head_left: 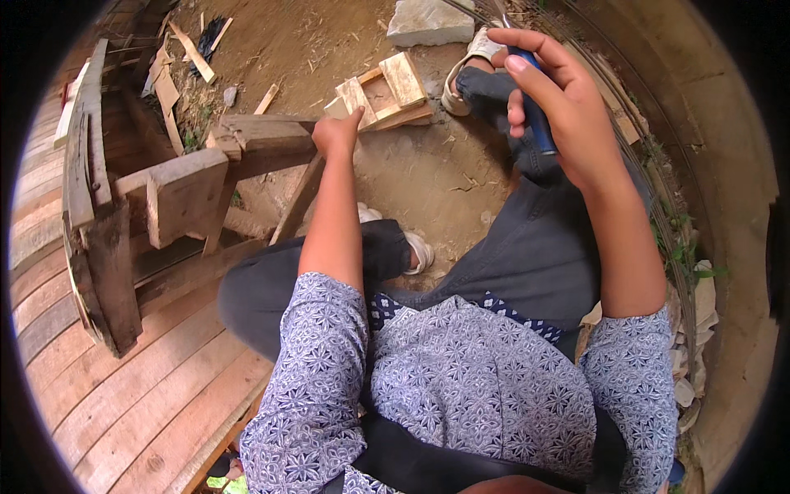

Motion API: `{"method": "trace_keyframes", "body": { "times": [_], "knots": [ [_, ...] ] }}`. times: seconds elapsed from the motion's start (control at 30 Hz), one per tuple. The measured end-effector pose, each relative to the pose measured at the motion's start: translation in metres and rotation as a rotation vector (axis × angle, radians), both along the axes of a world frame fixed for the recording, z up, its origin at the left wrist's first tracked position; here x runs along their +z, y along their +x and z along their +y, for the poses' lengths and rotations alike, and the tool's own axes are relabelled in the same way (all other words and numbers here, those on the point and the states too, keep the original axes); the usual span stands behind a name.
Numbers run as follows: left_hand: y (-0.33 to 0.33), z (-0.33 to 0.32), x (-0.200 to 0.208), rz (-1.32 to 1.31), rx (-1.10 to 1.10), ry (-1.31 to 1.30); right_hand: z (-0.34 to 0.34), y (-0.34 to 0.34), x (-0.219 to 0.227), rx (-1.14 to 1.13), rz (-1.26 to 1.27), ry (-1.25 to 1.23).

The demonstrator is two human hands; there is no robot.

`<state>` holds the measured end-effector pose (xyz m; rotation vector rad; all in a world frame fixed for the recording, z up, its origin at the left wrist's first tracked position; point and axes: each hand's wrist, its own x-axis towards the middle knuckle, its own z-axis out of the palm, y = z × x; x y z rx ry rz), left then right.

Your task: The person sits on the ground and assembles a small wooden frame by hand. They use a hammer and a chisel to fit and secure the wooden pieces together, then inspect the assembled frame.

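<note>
Person sits on a plank deck (123, 395), legs out over bare dirt ground (329, 49), seen from above. Left hand (336, 134), centre-top of frame, is closed round the end of a rough wooden beam (263, 136) that's part of a timber frame (164, 198) running off to the left; thumb sticks up, fingers wrapped under, so whether anything small is also pinched there can't be told. Right hand (551, 99), upper right, is curled tight round a blue-handled tool (536, 115); handle runs roughly top-to-bottom in frame, tilted a bit, w/ a thin metal tip just poking out above the index finger near the top edge — tip is too small to say what kind. So the tool's long axis is near upright in the picture, and the beam end lies to its left and slightly lower, w/ a clear gap between the two hands. Left hand is the nearer one to the timber, right is well apart from it. Between them on the dirt sits a small wooden box form (383, 95); a grey stone block (428, 20) lies at top centre, beside the person's sandalled foot (469, 66).
</note>
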<state>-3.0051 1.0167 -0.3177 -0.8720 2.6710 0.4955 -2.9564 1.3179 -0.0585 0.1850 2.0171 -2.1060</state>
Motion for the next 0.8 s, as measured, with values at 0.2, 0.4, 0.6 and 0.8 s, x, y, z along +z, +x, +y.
{"method": "trace_keyframes", "body": {
  "times": [0.2,0.4,0.6,0.8],
  "knots": [
    [-0.014,0.026,0.020,-0.021,-0.170,0.027,0.008,-0.005,0.017,-0.035,0.032,-0.034],
    [-0.034,0.018,0.029,-0.095,-0.290,-0.009,0.008,-0.009,0.012,-0.046,0.064,-0.034],
    [-0.041,0.041,0.074,0.174,-0.412,0.139,0.024,-0.032,-0.055,-0.078,0.036,0.230],
    [-0.053,0.133,0.158,0.591,-0.571,0.306,0.044,-0.053,-0.089,-0.220,0.092,0.345]
  ]
}}
